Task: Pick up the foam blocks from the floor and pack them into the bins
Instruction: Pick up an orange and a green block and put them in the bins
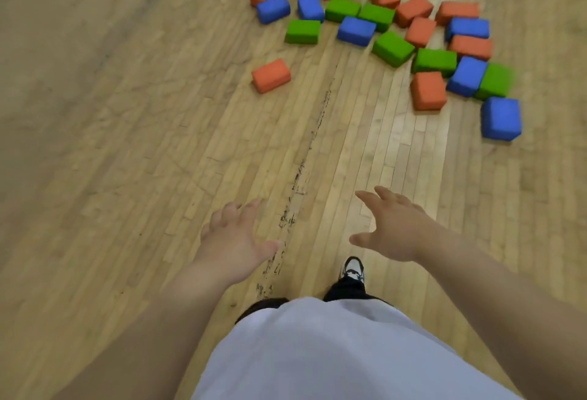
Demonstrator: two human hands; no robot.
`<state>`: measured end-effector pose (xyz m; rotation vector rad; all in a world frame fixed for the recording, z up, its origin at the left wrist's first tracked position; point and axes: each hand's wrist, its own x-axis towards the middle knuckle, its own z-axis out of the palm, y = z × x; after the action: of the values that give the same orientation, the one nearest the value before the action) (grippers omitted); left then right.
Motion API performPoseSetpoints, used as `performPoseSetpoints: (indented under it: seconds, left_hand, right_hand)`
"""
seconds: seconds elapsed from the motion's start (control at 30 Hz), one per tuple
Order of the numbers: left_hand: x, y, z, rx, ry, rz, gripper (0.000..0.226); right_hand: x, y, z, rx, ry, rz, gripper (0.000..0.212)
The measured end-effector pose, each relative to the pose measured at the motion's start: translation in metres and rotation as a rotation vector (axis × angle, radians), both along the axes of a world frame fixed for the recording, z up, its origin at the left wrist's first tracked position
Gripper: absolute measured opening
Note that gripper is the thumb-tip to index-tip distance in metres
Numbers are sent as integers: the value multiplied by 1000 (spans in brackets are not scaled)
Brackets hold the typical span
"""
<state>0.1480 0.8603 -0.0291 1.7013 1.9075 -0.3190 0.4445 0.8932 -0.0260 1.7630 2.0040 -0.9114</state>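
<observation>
- While both bare hands reach forward over the pale wooden strip floor [127, 120], neither holds anything: the left hand [236, 237], lower centre, and the right hand [394, 228] beside it have their fingers spread and relaxed.
- Soft rectangular foam blocks [355, 31] in orange, green and blue lie scattered across the upper right of the frame, well apart from the hands; a lone orange foam block [271, 75] sits nearest, upper centre.
- This looks like the approach, before any pick-up. The next move probably calls for stepping closer and bending down to grip a block.
- No bins are in view. The rightmost blocks are blurred. A white shirt [317, 352] hides most of the legs; one sneaker [352, 269] shows.
</observation>
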Motion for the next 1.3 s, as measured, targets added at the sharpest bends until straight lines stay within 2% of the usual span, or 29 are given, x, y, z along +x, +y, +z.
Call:
performPoseSetpoints:
  seconds: [0.17, 0.37, 0.57, 1.0, 1.3]
  left_hand:
    - [39, 98, 24, 62, -2, 44, 96]
    - [43, 180, 22, 75, -7, 114, 94]
    - [20, 279, 8, 36, -9, 118, 94]
    - [-71, 569, 10, 56, -3, 35, 99]
    - [-61, 739, -26, 28, 17, 159, 100]
  right_hand:
    - [38, 113, 24, 65, 5, 47, 97]
    - [45, 210, 28, 77, 43, 66, 96]
    - [16, 315, 14, 49, 12, 103, 98]
    - [-66, 579, 27, 97, 15, 38, 96]
    - [-67, 791, -11, 71, 15, 163, 97]
